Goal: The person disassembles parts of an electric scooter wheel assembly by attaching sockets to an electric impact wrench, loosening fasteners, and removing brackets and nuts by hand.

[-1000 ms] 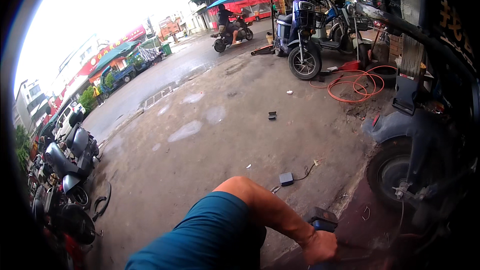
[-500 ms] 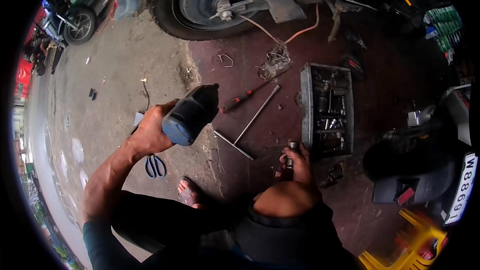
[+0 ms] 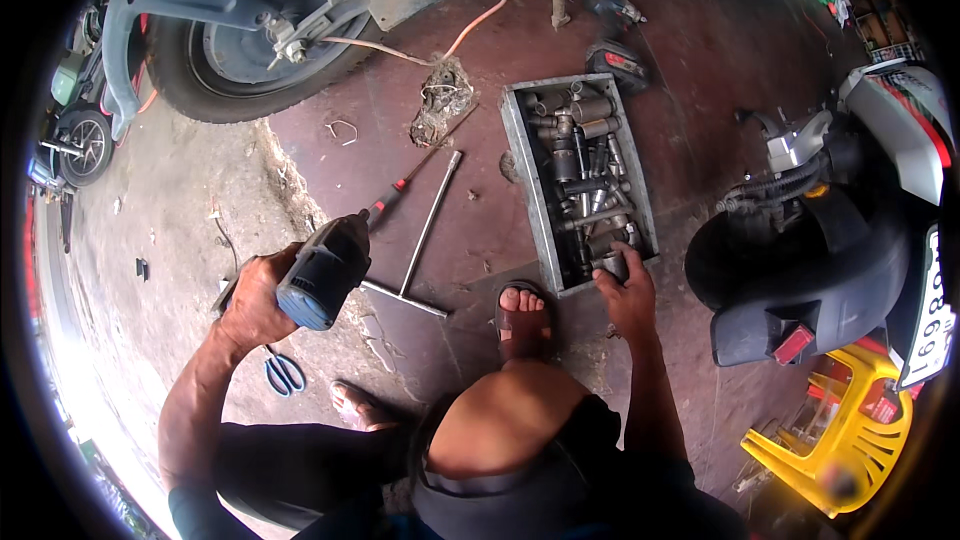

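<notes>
My left hand [image 3: 256,308] is wrapped round a black cordless impact wrench [image 3: 330,258] with a blue end, held above the floor. The fingers of my right hand [image 3: 632,300] are closed on a metal socket [image 3: 609,265] at the near right corner of a grey metal tray [image 3: 532,195]. Sockets and extension bars [image 3: 592,165] fill that tray in a jumble. Left of it lie a T-handle wrench [image 3: 428,230] and a screwdriver with a red and grey grip [image 3: 387,202], partly behind the impact wrench.
A motorbike wheel [image 3: 230,50] stands at the far left. Beyond the tray lies another cordless tool [image 3: 612,12] near a red and black battery [image 3: 617,62]. Blue-handled scissors [image 3: 284,374] lie near my left forearm. To the right are a scooter's rear [image 3: 810,300] and a yellow plastic chair [image 3: 850,430].
My view has swung to the right. My right hand, with the socket, has moved from beside my knee to the tray's near corner. The left hand still grips the impact wrench.
</notes>
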Tool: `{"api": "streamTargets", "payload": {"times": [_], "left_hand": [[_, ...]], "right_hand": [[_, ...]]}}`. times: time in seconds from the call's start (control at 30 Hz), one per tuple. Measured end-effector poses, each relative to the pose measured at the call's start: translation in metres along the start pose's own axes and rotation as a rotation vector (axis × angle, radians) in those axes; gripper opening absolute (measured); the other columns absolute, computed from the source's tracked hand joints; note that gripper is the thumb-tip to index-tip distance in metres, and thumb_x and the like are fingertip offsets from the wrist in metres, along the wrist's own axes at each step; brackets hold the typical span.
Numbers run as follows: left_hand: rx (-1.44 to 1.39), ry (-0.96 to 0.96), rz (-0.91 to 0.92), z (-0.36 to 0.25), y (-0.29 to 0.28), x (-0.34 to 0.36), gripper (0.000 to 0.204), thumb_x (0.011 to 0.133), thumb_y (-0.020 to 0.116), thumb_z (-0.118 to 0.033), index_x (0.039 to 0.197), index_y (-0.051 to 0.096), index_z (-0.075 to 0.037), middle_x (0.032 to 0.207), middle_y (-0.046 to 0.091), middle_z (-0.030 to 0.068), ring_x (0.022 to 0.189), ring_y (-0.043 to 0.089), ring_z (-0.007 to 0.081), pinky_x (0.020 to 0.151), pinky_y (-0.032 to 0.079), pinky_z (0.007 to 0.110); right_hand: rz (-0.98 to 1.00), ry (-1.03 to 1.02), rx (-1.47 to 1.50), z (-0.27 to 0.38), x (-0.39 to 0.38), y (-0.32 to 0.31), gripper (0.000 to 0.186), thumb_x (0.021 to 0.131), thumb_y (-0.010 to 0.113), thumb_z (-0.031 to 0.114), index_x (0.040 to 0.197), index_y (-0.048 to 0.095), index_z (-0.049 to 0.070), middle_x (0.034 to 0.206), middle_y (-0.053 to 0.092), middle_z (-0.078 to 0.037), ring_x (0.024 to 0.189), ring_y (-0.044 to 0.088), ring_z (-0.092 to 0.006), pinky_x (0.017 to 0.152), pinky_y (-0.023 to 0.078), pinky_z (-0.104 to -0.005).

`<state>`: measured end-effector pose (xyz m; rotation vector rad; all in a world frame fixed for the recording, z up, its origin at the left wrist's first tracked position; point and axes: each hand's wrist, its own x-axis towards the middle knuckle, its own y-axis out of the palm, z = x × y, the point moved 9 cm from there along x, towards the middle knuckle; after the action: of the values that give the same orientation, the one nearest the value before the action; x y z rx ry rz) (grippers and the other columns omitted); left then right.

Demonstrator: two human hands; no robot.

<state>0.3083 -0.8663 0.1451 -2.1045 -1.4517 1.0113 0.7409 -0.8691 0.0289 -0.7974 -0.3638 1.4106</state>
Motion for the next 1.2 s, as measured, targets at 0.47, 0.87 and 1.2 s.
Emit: {"api": "streamTargets", "payload": {"times": [0.47,0.87,1.2], "left_hand": [[0.112,0.031,0.104,-0.01,0.021,0.023,0.049,0.066,0.075,-0.019,0.111,0.06,-0.006,0.087,0.067,0.0161,0.081,0.065,0.0333,0.069,0.052,0.037],[0.173,0.116,0.144,-0.014,0.034,0.026,0.05,0.066,0.075,-0.022,0.11,0.06,-0.004,0.089,0.067,0.0175,0.079,0.065,0.0335,0.068,0.053,0.038],[0.228,0.124,0.168,-0.018,0.037,0.019,0.042,0.069,0.071,-0.025,0.104,0.061,-0.004,0.084,0.066,0.018,0.076,0.065,0.0341,0.067,0.051,0.04]], "right_hand": [[0.09,-0.291,-0.153,0.042,0.028,0.013,0.042,0.076,0.066,0.006,0.117,0.057,0.008,0.115,0.055,-0.012,0.111,0.049,-0.0316,0.093,0.039,-0.0408],[-0.004,-0.47,-0.464,0.089,0.115,0.057,0.054,0.072,0.069,0.011,0.123,0.051,0.007,0.131,0.045,-0.012,0.122,0.04,-0.0326,0.096,0.038,-0.043],[0.034,-0.723,-0.459,0.076,0.124,0.079,0.046,0.077,0.064,0.006,0.122,0.054,0.005,0.132,0.047,-0.014,0.126,0.038,-0.0348,0.1,0.038,-0.0409]]}}
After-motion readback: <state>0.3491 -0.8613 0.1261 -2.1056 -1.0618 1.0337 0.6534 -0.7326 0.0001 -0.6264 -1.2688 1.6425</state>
